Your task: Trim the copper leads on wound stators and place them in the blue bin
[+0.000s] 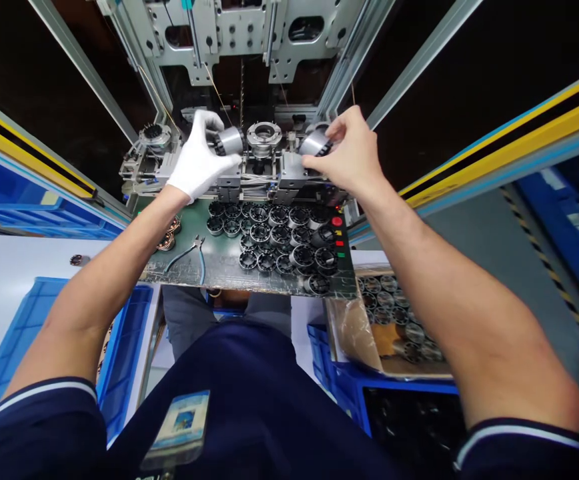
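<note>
My left hand [198, 159], in a white glove, grips a silver ring-shaped motor stator core [230, 141] between thumb and fingers, tilted over the machine's fixtures. Bare, my right hand [352, 148] pinches a second stator core [315, 143], also tilted, above the right-hand fixture. Between the hands stands a round metal fixture [264, 136] with an open middle. Another round fixture with black parts [155, 135] sits left of my gloved hand. Thin copper-coloured wires run down from the machine's upper plate [242, 40].
Several stator cores [280, 236] stand in rows on the green worktop [224, 270]. Cutting pliers [200, 257] and copper-wound pieces [168, 240] lie on its left part. Coloured buttons [337, 221] line the right edge. A cardboard box [354, 330] holds more cores; blue bins [22, 333] flank me.
</note>
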The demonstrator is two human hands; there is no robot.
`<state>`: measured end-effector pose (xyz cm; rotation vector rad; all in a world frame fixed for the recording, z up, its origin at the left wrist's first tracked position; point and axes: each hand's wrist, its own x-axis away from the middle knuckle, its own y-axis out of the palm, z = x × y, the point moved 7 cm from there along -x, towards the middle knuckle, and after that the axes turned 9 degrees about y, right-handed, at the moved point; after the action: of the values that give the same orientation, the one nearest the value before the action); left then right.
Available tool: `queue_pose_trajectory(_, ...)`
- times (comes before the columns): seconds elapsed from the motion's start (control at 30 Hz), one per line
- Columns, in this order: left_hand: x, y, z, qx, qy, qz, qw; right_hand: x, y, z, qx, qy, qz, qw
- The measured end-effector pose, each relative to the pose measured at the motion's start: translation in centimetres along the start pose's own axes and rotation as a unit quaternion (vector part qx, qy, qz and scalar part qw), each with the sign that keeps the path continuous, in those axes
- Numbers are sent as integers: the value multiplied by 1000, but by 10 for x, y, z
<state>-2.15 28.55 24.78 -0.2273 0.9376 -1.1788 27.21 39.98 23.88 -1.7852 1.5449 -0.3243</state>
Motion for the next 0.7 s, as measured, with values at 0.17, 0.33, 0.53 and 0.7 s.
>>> queue_pose_trajectory(0.17,-3,-12,25,48,17,-29,998,8,0,-2,-23,9,-5,1000)
queue_pose_trajectory(0.33,-17,-33,28,-9,-27,23,999,4,-12,-15,-51,-37,34,997)
queue_pose_trajectory(0.53,-13,1,-6,-105,-70,2,992,0,14,-5,-24,-73,43,996)
queue_pose_trajectory(0.7,1,27,-26,-108,-75,6,991,-8,35,13,-19,-41,4,999)
